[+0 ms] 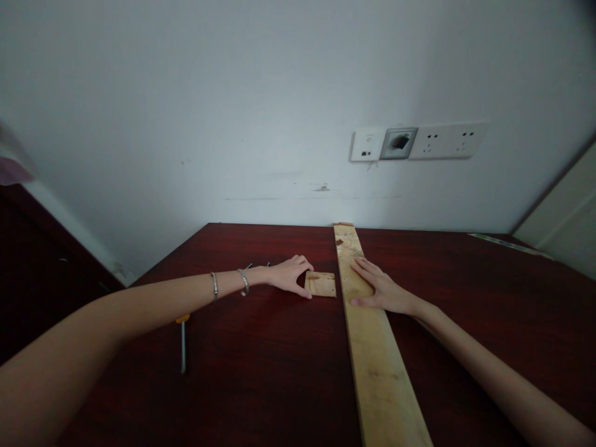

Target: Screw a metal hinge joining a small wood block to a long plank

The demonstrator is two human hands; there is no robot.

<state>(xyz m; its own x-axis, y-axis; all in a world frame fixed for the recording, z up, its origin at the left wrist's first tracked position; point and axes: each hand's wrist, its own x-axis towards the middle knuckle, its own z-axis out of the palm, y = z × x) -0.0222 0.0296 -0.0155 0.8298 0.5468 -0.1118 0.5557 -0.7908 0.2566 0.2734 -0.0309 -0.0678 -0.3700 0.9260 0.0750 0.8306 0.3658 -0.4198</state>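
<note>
1. The left hand (291, 275) seems to pinch, thumb against fingers, a small pale square wooden block (322, 284) that lies on the dark red table (261, 372).
2. The right hand (384, 288) lies flat with fingers slightly apart on the long pale wooden plank (372, 360).
3. The block is probably light and stiff; grip it by opposite edges.

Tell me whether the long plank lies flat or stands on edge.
Flat: the long plank lies broad face up on the table, right hand spread on it.

The plank (372, 347) runs from the desk's (261, 372) far edge to its near edge under my right hand (384, 288); the block (322, 285) lies just left, gripped by my left hand (291, 276).
</note>
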